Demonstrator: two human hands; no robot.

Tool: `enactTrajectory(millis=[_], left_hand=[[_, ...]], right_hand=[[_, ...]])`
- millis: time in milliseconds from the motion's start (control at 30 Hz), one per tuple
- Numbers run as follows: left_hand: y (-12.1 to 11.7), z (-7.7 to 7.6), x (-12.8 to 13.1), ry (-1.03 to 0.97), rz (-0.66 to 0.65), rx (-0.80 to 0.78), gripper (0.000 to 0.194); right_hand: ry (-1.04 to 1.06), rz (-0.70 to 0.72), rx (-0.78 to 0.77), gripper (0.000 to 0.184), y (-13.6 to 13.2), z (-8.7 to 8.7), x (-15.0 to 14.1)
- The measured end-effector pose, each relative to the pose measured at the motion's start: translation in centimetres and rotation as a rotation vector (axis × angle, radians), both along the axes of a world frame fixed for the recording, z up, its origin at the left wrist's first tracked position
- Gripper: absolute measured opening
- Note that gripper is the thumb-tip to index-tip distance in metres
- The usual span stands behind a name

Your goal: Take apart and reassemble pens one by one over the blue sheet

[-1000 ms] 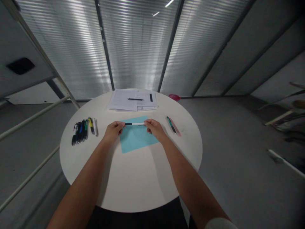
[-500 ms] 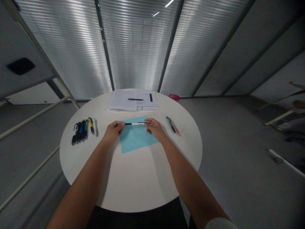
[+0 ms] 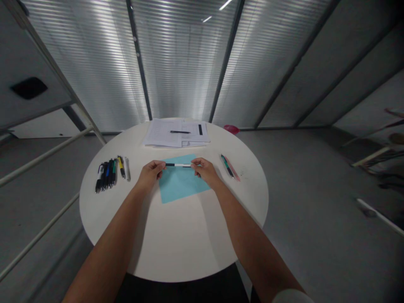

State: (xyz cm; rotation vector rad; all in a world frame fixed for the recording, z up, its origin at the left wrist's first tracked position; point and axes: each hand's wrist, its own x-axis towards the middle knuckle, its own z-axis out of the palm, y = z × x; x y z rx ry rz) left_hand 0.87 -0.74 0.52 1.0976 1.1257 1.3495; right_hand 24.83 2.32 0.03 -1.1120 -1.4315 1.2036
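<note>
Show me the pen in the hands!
The black-and-white pen, pinched between the left hand and right hand; the bunch of pens lies untouched.

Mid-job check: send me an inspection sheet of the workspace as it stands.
surface: round white table, light blue sheet lying on it.
job's things: black-and-white pen held level over the sheet.
clutter: row of pens at left; stacked papers beyond, black pen on them; green-and-black pen beside pink item at right.
grippers: left hand and right hand each grip one end of the pen with the fingers.
cables: nothing seen.
surroundings: slatted blinds, grey floor, pale railing, pink object beyond the table.
</note>
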Motion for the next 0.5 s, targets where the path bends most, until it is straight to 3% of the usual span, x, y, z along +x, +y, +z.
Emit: enactTrajectory(millis=[500], left_hand=[[0.03, -0.09, -0.19, -0.018, -0.024, 0.009, 0.026]], right_hand=[[0.024, 0.023, -0.043, 0.030, 0.03, 0.06, -0.16]])
